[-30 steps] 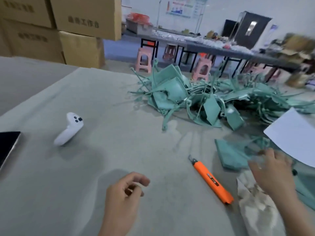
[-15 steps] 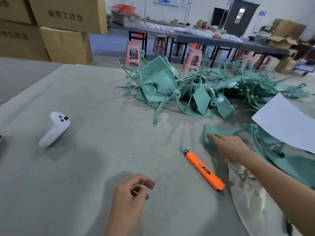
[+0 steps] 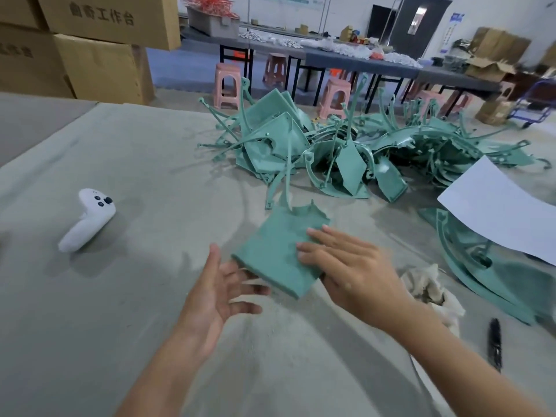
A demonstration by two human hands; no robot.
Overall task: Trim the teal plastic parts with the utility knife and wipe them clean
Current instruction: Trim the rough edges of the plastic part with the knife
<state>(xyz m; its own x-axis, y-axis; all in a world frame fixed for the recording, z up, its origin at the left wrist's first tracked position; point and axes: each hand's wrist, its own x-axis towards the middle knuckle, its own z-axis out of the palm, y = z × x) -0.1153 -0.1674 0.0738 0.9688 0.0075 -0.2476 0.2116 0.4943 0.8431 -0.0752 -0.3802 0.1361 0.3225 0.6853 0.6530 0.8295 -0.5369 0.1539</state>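
Centre of frame: right hand (image 3: 352, 275) holds flat teal plastic panel (image 3: 276, 251), fingers laid on top, thumb hidden beneath. Left hand (image 3: 219, 293) spread wide, empty, just beside panel's lower-left corner. Risks: light hold lets panel slip onto grey cloth-covered table (image 3: 135, 296) — jagged far edge may nick fingers. Utility knife out of sight.

The grey felt-covered counter (image 3: 135, 311) carries a white controller (image 3: 87, 221) at the left. A tangled pile of teal parts (image 3: 346, 155) lies at the far side. At the right, a white sheet (image 3: 499, 209) lies partly over curved teal parts (image 3: 487, 284). A crumpled rag (image 3: 433, 293) sits near right, with a slim black tool (image 3: 495, 344) just nearer.
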